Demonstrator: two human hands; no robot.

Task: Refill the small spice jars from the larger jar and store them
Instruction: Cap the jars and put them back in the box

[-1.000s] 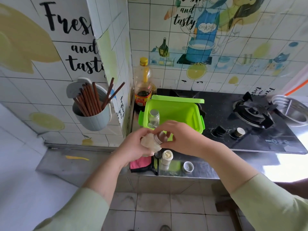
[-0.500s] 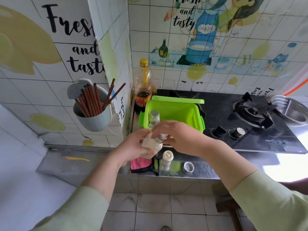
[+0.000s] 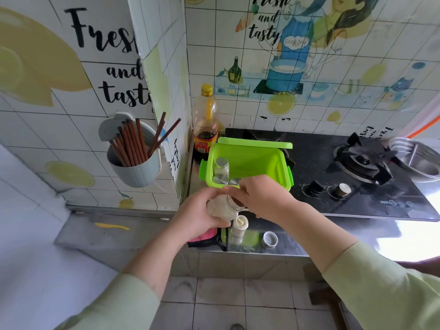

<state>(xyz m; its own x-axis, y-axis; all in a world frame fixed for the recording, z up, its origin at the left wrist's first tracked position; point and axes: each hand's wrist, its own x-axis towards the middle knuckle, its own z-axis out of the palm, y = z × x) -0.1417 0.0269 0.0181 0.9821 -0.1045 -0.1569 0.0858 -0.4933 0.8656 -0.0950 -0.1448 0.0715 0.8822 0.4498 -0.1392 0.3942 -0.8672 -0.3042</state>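
Beige powder showed through the larger jar [image 3: 222,209], which my left hand [image 3: 197,215] gripped with fingers wrapped round it, tilted, open mouth toward three o'clock. My right hand [image 3: 264,198] sat curled at that mouth; whether it pinched anything I could not tell. At five o'clock of the jar stood an open small spice jar [image 3: 240,226], with a loose cap [image 3: 270,239] at four. At twelve, the green box [image 3: 252,160] held a capped small jar [image 3: 221,166].
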